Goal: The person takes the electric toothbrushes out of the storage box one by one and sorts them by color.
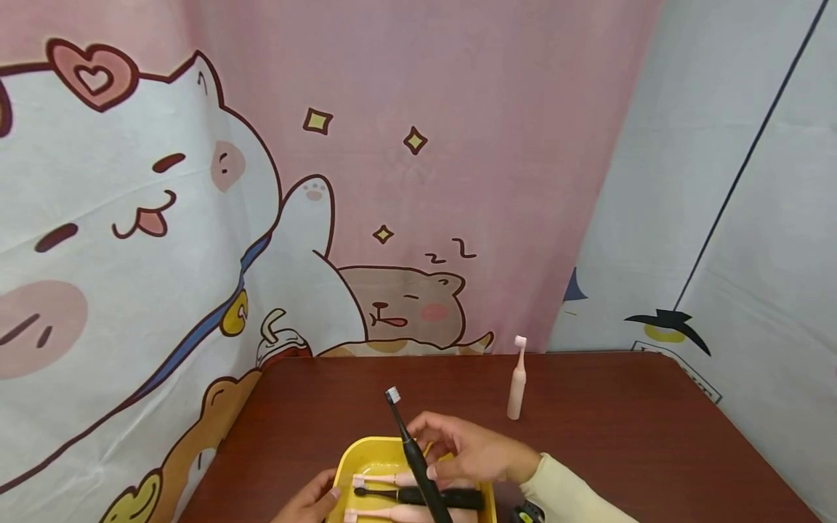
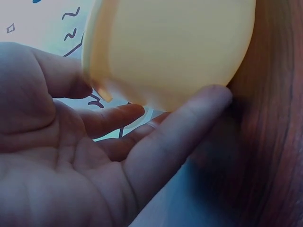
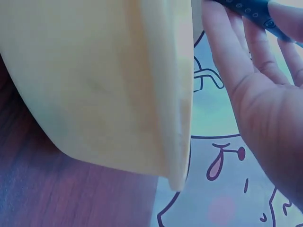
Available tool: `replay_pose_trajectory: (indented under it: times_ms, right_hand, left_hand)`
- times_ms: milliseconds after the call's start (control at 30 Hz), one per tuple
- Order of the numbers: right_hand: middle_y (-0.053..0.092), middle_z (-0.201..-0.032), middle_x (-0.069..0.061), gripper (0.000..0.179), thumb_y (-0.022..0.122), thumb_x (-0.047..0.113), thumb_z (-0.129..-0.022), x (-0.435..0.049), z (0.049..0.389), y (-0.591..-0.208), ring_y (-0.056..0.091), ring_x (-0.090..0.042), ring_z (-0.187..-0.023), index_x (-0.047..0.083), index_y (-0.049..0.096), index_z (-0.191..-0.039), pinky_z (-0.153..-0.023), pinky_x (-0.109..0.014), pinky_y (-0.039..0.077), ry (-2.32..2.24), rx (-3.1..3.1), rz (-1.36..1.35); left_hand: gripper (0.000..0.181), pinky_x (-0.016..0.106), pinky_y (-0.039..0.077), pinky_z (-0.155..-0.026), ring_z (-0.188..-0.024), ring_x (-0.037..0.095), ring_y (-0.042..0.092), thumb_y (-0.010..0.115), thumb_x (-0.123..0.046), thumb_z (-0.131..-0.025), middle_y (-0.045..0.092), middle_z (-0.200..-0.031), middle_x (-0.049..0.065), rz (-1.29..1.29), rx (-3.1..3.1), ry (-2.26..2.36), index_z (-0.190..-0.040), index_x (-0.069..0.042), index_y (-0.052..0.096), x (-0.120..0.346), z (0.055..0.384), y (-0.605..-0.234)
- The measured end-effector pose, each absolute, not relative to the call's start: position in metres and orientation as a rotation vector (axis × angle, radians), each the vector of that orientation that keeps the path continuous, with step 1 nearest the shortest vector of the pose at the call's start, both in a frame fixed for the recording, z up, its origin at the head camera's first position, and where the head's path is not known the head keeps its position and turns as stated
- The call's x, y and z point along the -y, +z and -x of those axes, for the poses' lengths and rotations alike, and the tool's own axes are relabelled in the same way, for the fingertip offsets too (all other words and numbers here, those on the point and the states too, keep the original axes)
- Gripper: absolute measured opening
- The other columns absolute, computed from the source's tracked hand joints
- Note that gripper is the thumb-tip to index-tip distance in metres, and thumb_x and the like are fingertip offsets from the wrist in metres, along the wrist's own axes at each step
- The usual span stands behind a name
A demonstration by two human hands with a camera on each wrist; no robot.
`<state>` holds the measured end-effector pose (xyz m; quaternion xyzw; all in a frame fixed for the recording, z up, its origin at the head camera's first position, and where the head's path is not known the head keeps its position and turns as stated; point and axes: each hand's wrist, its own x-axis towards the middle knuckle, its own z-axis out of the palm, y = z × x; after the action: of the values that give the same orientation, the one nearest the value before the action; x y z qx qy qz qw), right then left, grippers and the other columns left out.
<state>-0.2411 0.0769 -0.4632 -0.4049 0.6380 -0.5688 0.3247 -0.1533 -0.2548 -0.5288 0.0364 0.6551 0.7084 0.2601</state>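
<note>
Between the thumb and fingers of my right hand (image 1: 477, 449) is a black electric toothbrush (image 1: 416, 459), tilted with its white-bristled head up and to the left. It hangs over a yellow tray (image 1: 353, 452). Inside the tray lie a pink electric toothbrush (image 1: 392, 479), another black one (image 1: 408, 496) and a second pink one (image 1: 402, 513), side by side. My left hand (image 1: 309, 501) grips the tray's left side, thumb at the rim. In the right wrist view the black handle (image 3: 253, 10) shows at the fingertips, beside the tray's outer wall (image 3: 94, 85).
A pink electric toothbrush (image 1: 516, 392) stands upright on the brown table (image 1: 608, 421), behind and right of the tray. Near my right sleeve is a small dark object (image 1: 528, 511), partly hidden. A printed cartoon curtain (image 1: 510, 181) hangs along the table's back edge.
</note>
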Motion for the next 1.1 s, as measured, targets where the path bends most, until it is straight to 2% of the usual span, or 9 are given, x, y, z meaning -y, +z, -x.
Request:
replay_pose_trajectory:
  times_ms: [167,267,367,500,600,867,1100]
  right_hand:
    - [0.062,-0.125,-0.021,0.052,0.068,-0.002,-0.088,-0.081,0.241,-0.461,0.065,-0.03,-0.103,0.013,0.049,-0.135,-0.087,-0.034,0.055,-1.522,-1.688,1.044]
    - [0.063,-0.122,-0.019,0.053,0.067,-0.004,-0.088,-0.084,0.242,-0.459,0.064,-0.027,-0.102,0.01,0.047,-0.136,-0.085,-0.034,0.056,-1.541,-1.697,1.037]
    - [0.065,-0.118,-0.013,0.052,0.067,-0.003,-0.089,-0.088,0.242,-0.457,0.064,-0.026,-0.101,0.013,0.048,-0.135,-0.088,-0.035,0.055,-1.537,-1.747,1.054]
    - [0.065,-0.118,-0.018,0.05,0.067,-0.001,-0.09,-0.094,0.243,-0.452,0.064,-0.028,-0.102,0.015,0.049,-0.134,-0.092,-0.037,0.053,-1.541,-1.799,1.085]
    - [0.063,-0.119,-0.023,0.049,0.067,0.0,-0.091,-0.098,0.243,-0.447,0.064,-0.033,-0.103,0.014,0.048,-0.134,-0.089,-0.039,0.055,-1.558,-1.808,1.097]
    - [0.065,-0.119,-0.016,0.048,0.067,0.005,-0.093,-0.113,0.242,-0.441,0.065,-0.033,-0.106,0.013,0.047,-0.135,-0.091,-0.037,0.055,-1.596,-1.872,1.091]
    - [0.062,-0.122,-0.02,0.048,0.064,0.006,-0.096,-0.131,0.239,-0.437,0.064,-0.036,-0.103,0.008,0.041,-0.138,-0.083,-0.046,0.058,-1.676,-1.858,1.056]
  left_hand:
    - [0.062,0.042,0.057,-0.086,-0.106,0.028,0.066,0.046,-0.025,-0.106,0.06,-0.125,0.018,-0.07,-1.782,1.92,-0.146,0.014,0.019,0.255,0.152,-0.529]
    - [0.063,0.041,0.057,-0.086,-0.106,0.027,0.066,0.047,-0.025,-0.105,0.058,-0.126,0.019,-0.076,-1.789,1.931,-0.145,0.015,0.02,0.254,0.151,-0.529]
    - [0.063,0.041,0.056,-0.087,-0.107,0.027,0.065,0.046,-0.024,-0.105,0.055,-0.129,0.021,-0.081,-1.777,1.941,-0.145,0.016,0.018,0.254,0.15,-0.53]
    - [0.063,0.04,0.056,-0.087,-0.106,0.026,0.065,0.045,-0.024,-0.106,0.055,-0.129,0.021,-0.099,-1.79,1.916,-0.144,0.017,0.018,0.255,0.152,-0.528]
    - [0.062,0.04,0.056,-0.086,-0.106,0.026,0.065,0.046,-0.024,-0.106,0.055,-0.128,0.021,-0.12,-1.806,1.898,-0.143,0.018,0.02,0.255,0.153,-0.527]
    - [0.061,0.043,0.056,-0.088,-0.108,0.027,0.065,0.047,-0.025,-0.106,0.055,-0.129,0.02,-0.063,-1.79,1.885,-0.145,0.015,0.02,0.256,0.156,-0.527]
    - [0.063,0.044,0.056,-0.089,-0.11,0.028,0.065,0.047,-0.026,-0.106,0.055,-0.13,0.02,-0.05,-1.777,1.884,-0.146,0.014,0.019,0.256,0.156,-0.525]
